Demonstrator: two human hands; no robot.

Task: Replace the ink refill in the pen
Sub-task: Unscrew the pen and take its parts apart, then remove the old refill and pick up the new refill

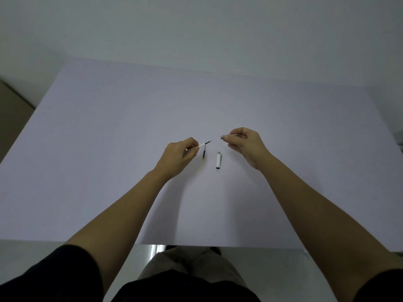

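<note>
My left hand [181, 155] pinches a thin white refill [205, 144] whose dark tip points right, towards my other hand. My right hand [244, 142] holds a slim white pen part with a grey end [225, 136]; that end faces left, a short gap from the refill's tip. Both pieces are held just above the table. Below them on the table lie a dark refill with a yellowish end [204, 154] and a short white pen section with a grey clip [218, 160], side by side and apart.
The pale table top [109, 149] is wide, with its near edge close to my lap and its far edge against a plain wall. A brown surface [13, 110] shows past the table's left edge.
</note>
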